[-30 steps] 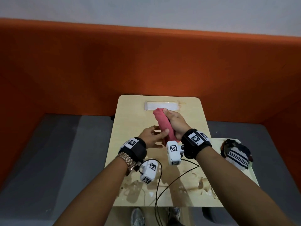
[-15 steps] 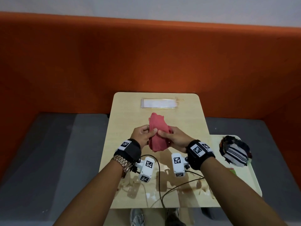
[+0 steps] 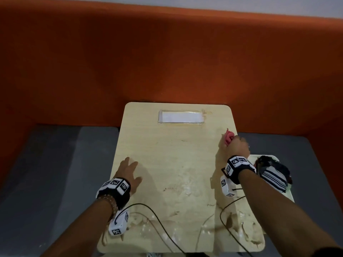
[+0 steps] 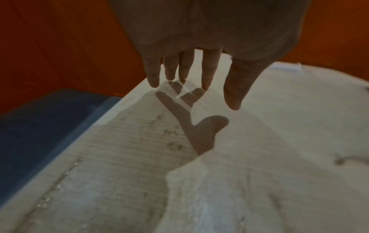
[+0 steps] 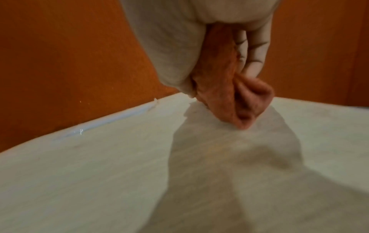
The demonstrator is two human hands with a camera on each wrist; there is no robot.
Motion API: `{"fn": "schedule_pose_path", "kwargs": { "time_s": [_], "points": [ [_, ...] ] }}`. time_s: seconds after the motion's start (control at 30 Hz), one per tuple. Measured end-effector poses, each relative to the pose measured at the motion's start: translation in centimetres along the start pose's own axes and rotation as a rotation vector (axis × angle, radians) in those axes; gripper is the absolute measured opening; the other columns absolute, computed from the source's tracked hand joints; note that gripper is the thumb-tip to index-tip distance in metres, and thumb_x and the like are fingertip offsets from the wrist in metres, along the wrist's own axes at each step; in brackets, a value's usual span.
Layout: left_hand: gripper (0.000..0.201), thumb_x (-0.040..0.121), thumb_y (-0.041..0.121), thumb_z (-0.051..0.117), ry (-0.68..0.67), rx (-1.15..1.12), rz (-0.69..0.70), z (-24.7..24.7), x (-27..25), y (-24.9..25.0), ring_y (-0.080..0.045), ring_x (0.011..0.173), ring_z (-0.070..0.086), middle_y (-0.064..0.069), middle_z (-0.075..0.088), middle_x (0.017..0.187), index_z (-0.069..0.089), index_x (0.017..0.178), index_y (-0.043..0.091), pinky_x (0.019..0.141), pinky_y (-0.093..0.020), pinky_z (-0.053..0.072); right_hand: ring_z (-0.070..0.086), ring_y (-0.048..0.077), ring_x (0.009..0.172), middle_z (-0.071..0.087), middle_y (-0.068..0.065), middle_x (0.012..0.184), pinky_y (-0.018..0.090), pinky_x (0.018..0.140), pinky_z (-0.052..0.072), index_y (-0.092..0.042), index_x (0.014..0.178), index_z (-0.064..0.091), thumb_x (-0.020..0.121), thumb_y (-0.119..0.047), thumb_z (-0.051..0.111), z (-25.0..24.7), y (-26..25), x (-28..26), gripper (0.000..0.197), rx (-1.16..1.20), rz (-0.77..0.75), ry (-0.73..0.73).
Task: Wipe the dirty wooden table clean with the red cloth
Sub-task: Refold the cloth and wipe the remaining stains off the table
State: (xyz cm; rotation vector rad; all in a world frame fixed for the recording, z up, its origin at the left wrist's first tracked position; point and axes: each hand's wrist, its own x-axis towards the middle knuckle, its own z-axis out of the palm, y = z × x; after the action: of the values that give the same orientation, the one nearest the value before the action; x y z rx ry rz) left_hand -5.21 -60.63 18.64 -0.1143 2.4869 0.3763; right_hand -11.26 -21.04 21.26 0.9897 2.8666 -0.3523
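Note:
The light wooden table point(image 3: 172, 156) carries smears and wet stains, thickest along its near edge. My right hand point(image 3: 238, 146) grips the bunched red cloth point(image 3: 228, 138) at the table's right edge, far side. In the right wrist view the red cloth point(image 5: 229, 94) hangs from my curled fingers point(image 5: 257, 53) and its tip touches the table point(image 5: 119, 165). My left hand point(image 3: 130, 173) lies with straight, spread fingers at the table's left edge. From the left wrist camera its fingers point(image 4: 209, 71) hover just over the table point(image 4: 279, 126), holding nothing.
A white taped label point(image 3: 181, 117) sits near the table's far edge. A striped dark cloth point(image 3: 272, 173) lies on a small side tray point(image 3: 289, 196) at the right. Orange walls point(image 3: 167, 62) stand close behind, grey floor point(image 3: 46, 173) on both sides. Black cables point(image 3: 157, 223) trail over the near edge.
Both hands held the cloth together at the middle before. Now the left hand has let go and moved to the left edge; the right hand carried the cloth to the right edge.

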Motion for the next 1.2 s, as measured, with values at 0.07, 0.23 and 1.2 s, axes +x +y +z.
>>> {"fn": "schedule_pose_path", "kwargs": {
  "time_s": [0.07, 0.23, 1.2],
  "points": [
    [0.082, 0.093, 0.042, 0.055, -0.065, 0.068, 0.022, 0.4, 0.1, 0.1, -0.027, 0.149, -0.01, -0.005, -0.017, 0.16, 0.004, 0.155, 0.026, 0.121, -0.039, 0.016, 0.047, 0.037, 0.113, 0.054, 0.018, 0.118, 0.046, 0.084, 0.049, -0.002, 0.11, 0.059, 0.087, -0.025, 0.061, 1.5, -0.6, 0.3, 0.032, -0.066, -0.05, -0.055],
    [0.093, 0.09, 0.046, 0.055, -0.166, 0.153, 0.032, 0.5, 0.3, 0.5, -0.033, 0.147, -0.016, -0.011, -0.026, 0.157, -0.009, 0.154, 0.023, 0.12, -0.042, 0.018, 0.044, 0.035, 0.113, 0.051, 0.016, 0.124, 0.046, 0.09, 0.044, -0.002, 0.123, 0.055, 0.084, -0.02, 0.062, 4.5, -4.4, -1.8, 0.043, -0.037, -0.125, -0.111],
    [0.061, 0.098, 0.029, 0.045, -0.001, 0.006, 0.082, -1.6, -2.0, -3.3, -0.02, 0.149, 0.012, -0.001, 0.005, 0.162, 0.02, 0.153, 0.015, 0.118, -0.03, 0.016, 0.064, 0.022, 0.078, 0.068, 0.002, 0.094, 0.035, 0.072, 0.057, -0.027, 0.081, 0.065, 0.083, -0.008, 0.051, 8.9, -11.1, -6.9, 0.024, 0.043, -0.494, -0.034]
  ]
}}
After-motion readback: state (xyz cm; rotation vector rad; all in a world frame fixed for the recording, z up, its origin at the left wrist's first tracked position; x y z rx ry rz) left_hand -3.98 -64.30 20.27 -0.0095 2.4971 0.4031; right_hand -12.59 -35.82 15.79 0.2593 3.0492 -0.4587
